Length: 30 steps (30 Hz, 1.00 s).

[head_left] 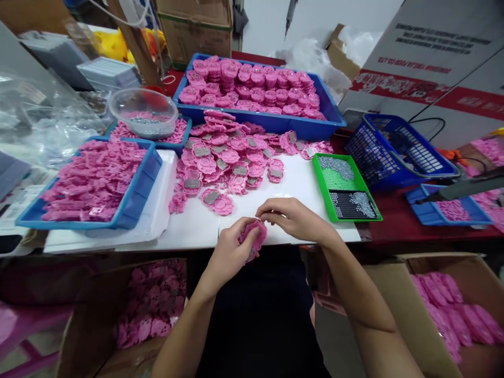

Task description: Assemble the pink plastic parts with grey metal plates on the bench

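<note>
My left hand is wrapped round a pink plastic casing at the front edge of the white work surface. The thumb presses on its face. My right hand pinches at the upper edge of the same casing; whatever sits between its fingertips is too small to make out. Just beyond my hands lies a heap of similar pink casings, several with grey metal plates. To the right of them, a green tray holds small silvery screws in two sections.
A blue tray of pink parts stands left, near a clear bowl. At the back is a large blue tray of stacked casings. A blue basket and a power screwdriver are right. Cardboard boxes stand below.
</note>
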### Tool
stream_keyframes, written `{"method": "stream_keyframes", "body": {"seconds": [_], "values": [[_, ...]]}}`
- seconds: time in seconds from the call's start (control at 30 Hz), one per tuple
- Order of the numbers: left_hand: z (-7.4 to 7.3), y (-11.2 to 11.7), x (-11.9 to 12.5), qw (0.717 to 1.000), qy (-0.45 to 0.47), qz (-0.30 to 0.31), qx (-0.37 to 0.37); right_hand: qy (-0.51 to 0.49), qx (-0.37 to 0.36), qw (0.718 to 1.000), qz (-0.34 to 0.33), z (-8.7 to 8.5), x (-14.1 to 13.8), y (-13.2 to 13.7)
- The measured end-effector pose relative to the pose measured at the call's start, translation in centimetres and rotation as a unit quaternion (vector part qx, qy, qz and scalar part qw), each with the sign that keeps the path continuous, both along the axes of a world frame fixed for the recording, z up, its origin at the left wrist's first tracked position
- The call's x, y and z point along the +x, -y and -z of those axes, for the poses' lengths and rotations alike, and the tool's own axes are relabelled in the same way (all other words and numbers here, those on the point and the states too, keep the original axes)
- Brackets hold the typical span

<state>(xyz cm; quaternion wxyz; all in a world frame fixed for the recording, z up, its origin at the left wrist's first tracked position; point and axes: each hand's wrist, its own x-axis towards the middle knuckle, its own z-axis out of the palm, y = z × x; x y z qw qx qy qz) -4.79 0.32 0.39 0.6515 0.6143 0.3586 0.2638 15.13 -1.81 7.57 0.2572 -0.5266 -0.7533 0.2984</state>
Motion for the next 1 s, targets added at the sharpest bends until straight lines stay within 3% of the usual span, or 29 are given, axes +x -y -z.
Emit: {"method": "stream_keyframes", "body": {"seconds": [0.27,0.53,0.73,0.87,1.0], "values": [[-0.5,0.1,0.1,0.998,-0.02,0.017,0.049,0.068,0.027,0.997,-0.005,0.9,-0.1,0.7],[0.5,-0.7,-0.2,0.998,-0.019,0.028,0.045,0.158,-0.014,0.987,-0.011,0.9,-1.0,0.2],[1.1,-2.7,0.2,0.992,-0.008,0.025,0.12,0.153,-0.034,0.987,-0.022,0.6,-0.6,-1.4],[0.9,-4.1,0.2,0.993,0.022,0.04,0.106,0.124,-0.051,0.99,-0.036,0.2,-0.1,-2.9],[1.2,-4.7,0.4,0.995,0.007,0.044,0.088,0.112,0.04,0.993,-0.007,-0.7,-2.5,-5.8]]}}
